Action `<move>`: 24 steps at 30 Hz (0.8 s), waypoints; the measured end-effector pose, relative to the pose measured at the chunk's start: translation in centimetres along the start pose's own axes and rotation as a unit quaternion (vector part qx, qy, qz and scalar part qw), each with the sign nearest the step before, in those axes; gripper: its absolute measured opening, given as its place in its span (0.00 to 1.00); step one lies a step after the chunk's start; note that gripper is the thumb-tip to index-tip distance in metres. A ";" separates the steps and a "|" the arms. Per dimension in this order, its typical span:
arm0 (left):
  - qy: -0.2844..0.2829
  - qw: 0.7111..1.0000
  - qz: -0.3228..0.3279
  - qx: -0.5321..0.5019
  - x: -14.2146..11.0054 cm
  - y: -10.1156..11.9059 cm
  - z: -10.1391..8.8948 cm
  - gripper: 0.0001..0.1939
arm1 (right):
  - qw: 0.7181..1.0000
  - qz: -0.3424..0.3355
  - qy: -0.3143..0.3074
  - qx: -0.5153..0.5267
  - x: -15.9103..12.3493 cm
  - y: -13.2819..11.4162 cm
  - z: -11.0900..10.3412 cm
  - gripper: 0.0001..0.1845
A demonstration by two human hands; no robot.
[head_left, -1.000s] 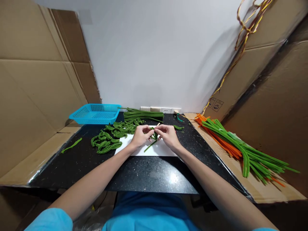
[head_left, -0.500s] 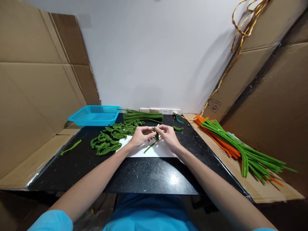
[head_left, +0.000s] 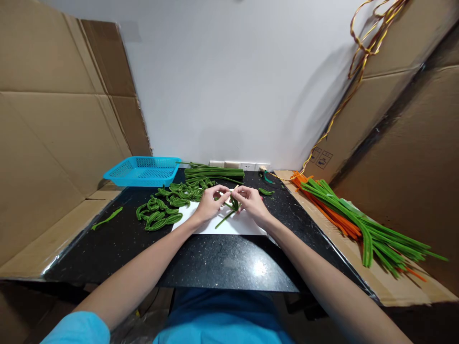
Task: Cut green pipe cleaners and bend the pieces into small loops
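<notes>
Over a white sheet (head_left: 208, 227), my left hand (head_left: 212, 202) and my right hand (head_left: 251, 202) meet with thumbs and fingertips pinched close together. Both are closed on a dark green pipe cleaner (head_left: 225, 219), whose straight tail slants down to the left while some bent parts show between my fingers. Partly hidden by the fingertips, its upper end is hard to make out. Left of the sheet lies a pile of looped green pipe cleaners (head_left: 158, 217). Behind my hands rests a bundle of straight dark green pipe cleaners (head_left: 215, 173).
A blue perforated basket (head_left: 143, 183) stands at the back left. Bright green strips (head_left: 358, 217) and orange strips (head_left: 333, 217) lie on cardboard to the right. One curled green piece (head_left: 266, 192) is right of my hands, and a light green strip (head_left: 107, 220) lies far left.
My fingers have shifted slightly around the pipe cleaner, with the fingertips now closer together. More of its bent parts show below them. The view has moved a little.
</notes>
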State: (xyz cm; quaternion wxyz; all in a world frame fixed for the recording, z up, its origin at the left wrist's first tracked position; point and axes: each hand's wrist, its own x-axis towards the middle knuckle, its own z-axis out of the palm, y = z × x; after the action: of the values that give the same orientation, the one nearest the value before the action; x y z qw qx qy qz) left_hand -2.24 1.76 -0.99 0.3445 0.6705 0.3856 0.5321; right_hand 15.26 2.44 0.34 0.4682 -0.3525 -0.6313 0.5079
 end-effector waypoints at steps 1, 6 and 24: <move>-0.001 1.000 0.007 0.011 0.0 0.0 0.0 0.14 | 1.000 -0.003 0.001 -0.002 0.0 0.1 0.0 0.24; 0.032 0.996 0.061 0.059 0.0 0.2 0.0 0.09 | 1.000 -0.010 0.003 -0.011 0.2 0.3 -0.2 0.25; 0.038 0.999 0.029 -0.011 0.0 0.6 -0.1 0.13 | 0.999 0.018 -0.005 0.036 -0.3 0.0 0.4 0.23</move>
State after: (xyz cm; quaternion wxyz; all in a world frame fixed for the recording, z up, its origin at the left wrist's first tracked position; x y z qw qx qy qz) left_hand -2.25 1.44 -0.45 0.3211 0.6572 0.3730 0.5709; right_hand 14.95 2.05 0.26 0.4686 -0.3439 -0.6082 0.5405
